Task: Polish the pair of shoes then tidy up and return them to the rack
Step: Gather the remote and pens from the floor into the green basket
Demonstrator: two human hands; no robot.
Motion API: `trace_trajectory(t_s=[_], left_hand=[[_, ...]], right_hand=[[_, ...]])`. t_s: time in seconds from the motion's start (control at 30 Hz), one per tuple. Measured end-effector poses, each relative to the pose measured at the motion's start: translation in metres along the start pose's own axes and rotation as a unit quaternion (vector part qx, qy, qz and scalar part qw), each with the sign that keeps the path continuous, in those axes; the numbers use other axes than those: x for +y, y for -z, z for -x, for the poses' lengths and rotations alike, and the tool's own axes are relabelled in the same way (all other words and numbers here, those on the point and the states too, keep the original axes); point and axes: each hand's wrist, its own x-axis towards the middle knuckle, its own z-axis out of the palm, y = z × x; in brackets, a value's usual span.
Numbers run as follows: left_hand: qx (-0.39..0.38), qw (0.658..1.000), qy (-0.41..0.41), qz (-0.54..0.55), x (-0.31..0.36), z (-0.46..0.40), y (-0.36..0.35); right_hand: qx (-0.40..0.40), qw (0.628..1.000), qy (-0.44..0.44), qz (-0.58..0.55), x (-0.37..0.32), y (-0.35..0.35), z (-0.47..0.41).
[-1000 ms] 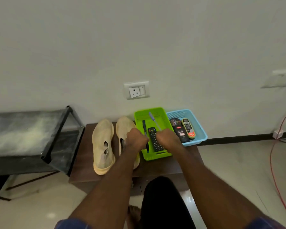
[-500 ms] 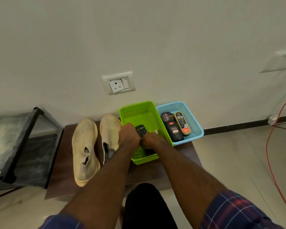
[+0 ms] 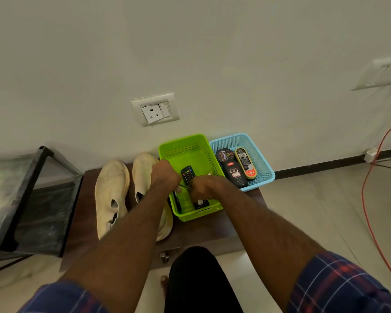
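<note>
— Desk: What does the head view show?

— Photographer: A person in a plaid shirt reaches with both arms into a green plastic basket on a low brown wooden table against a pale wall. The left hand and right hand meet over the middle of the basket, both with curled fingers. They seem to be pinching a thin dark item between them, too small to identify.

— Desk: What is in the basket?

— Photographer: A black remote control, partly under the right hand, and a dark pen along the left wall.

— Desk: And the shoes?

— Photographer: A pair of cream slip-on shoes lies side by side on the table, left of the green basket, toes to the wall. The left shoe is in full view; the right shoe is partly covered by the left forearm and lies just beside the basket.

— Desk: The polish?

— Photographer: In a blue basket touching the green one on its right: a round Cherry polish tin, a black Cherry bottle and a Kiwi shoe shine sponge.

— Desk: Surroundings?

— Photographer: A black metal rack stands left of the table. A wall socket is above the basket, and a red cable trails over the tiled floor on the right.
</note>
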Motion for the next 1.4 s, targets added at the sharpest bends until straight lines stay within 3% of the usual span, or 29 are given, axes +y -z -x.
trace_trajectory(t_s=[0.17,0.47,0.73,0.93,1.13,1.27,1.4], left_hand=[[0.006,1.000,-0.009,0.028,-0.020,-0.026,-0.001],[-0.007,0.998,-0.055,0.026,-0.015,-0.003,0.020],[0.016,0.993,-0.108,0.038,-0.027,-0.004,0.018],[0.023,0.985,-0.161,0.058,-0.032,-0.010,0.024],[0.018,0.985,-0.157,0.075,-0.047,-0.006,0.038],[0.020,0.983,-0.144,0.108,-0.060,0.009,0.050],[0.024,0.977,-0.131,0.164,-0.074,0.046,0.076]], right_hand=[[-0.045,0.999,-0.012,0.012,-0.007,0.010,0.013],[-0.057,0.998,-0.001,-0.026,-0.007,0.015,0.020],[0.231,0.972,-0.011,0.052,0.001,0.028,0.001],[0.242,0.962,-0.049,0.113,-0.005,0.039,-0.039],[0.253,0.956,-0.056,0.134,-0.010,0.033,-0.062],[0.322,0.942,-0.046,0.081,-0.020,0.027,-0.052],[0.400,0.916,0.027,0.013,-0.065,0.018,-0.012]])
